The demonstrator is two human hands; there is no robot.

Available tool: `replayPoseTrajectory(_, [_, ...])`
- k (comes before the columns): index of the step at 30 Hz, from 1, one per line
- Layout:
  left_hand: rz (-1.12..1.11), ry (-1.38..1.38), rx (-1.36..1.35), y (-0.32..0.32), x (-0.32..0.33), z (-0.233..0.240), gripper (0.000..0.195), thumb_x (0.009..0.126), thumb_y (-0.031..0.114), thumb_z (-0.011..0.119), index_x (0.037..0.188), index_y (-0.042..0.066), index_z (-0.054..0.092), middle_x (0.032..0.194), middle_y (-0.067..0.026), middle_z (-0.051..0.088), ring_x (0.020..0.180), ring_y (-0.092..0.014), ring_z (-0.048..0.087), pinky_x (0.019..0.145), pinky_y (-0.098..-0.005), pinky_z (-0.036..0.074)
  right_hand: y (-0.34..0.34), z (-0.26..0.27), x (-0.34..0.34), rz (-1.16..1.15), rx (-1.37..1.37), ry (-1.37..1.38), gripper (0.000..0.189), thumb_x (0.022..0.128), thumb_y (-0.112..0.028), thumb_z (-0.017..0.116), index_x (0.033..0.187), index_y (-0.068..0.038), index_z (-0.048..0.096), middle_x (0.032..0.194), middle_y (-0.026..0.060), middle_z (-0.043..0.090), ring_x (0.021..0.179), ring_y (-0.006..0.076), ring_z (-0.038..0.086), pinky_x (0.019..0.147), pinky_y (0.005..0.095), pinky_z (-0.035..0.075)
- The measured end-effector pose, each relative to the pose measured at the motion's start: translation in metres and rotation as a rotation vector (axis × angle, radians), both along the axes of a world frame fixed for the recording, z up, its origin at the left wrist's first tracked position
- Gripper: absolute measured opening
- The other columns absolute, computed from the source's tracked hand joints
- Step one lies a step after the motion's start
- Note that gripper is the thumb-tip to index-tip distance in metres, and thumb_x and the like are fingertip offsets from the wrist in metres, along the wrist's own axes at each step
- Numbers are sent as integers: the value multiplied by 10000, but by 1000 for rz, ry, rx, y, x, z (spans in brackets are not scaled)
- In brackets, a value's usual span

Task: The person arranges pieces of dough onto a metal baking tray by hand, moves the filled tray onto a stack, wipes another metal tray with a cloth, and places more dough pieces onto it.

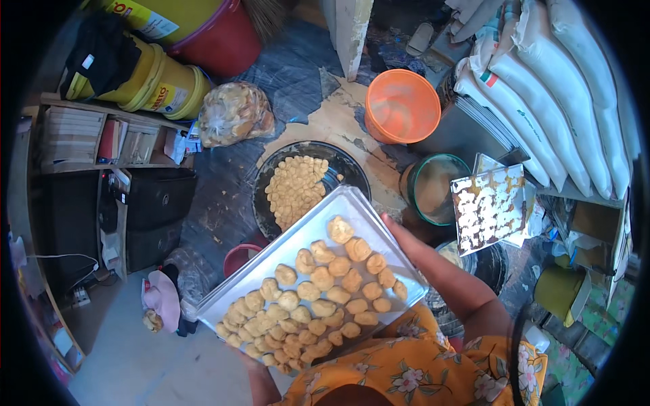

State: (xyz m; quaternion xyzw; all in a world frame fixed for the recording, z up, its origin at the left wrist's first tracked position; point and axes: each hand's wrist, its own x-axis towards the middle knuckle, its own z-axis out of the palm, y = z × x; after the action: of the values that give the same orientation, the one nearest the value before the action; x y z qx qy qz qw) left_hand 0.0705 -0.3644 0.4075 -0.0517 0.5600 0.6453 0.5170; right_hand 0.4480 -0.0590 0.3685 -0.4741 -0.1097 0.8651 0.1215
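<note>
A rectangular metal baking tray lies across my lap side, tilted, with many small golden-brown baked buns crowded toward its lower left. The upper end of the tray shows bare metal. My right hand grips the tray's right edge, its fingers partly hidden beneath. At the lower left, my left hand holds the near edge, mostly covered by the tray. Just beyond the tray stands a round black basin with a heap of similar buns in its left half.
An orange bucket and a green-rimmed bucket stand to the right. A stained tray rests near stacked white sacks. A filled clear plastic bag sits far left, by yellow buckets. A pink hat lies left.
</note>
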Motion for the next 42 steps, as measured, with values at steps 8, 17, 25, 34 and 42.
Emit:
replayPoseTrajectory(8, [-50,-11,61,57,18,-22,848,910,726,299,1498,115,260,1511,-123,332,1349,-320,382,1109,-470,336,42,-17,35,-105,-29,-16,723,944,-643,384,1426,-106,439,1390,141,510,1242,280,514,1033,401,414])
replayPoseTrajectory(17, [-171,-88,101,188,93,-80,861,908,733,276,1513,124,209,1530,-116,296,1383,-335,322,1125,-486,299,179,-85,98,-103,-17,28,749,934,-661,378,1448,-117,409,1407,132,497,1233,264,528,1014,393,435])
replayPoseTrajectory(25, [-294,-209,9,368,123,-187,854,914,734,232,1506,119,248,1536,-100,303,1403,-316,304,1155,-469,249,235,-137,202,-322,86,-207,757,943,-662,347,1425,-85,431,1363,133,534,1204,255,548,1024,382,426])
replayPoseTrajectory(34, [-863,-224,-113,613,130,-260,748,939,661,354,1429,98,400,1379,-126,507,1225,-295,528,1022,-434,443,164,-226,239,-977,98,-60,746,934,-664,343,1464,-139,346,1405,105,477,1245,299,496,1038,447,420])
replayPoseTrajectory(42, [-1130,-199,-189,726,209,-302,737,936,656,374,1430,111,416,1354,-126,536,1200,-280,554,1005,-411,458,154,-252,253,-1224,25,-44,724,917,-664,346,1432,-156,393,1378,104,497,1216,313,507,1028,458,426])
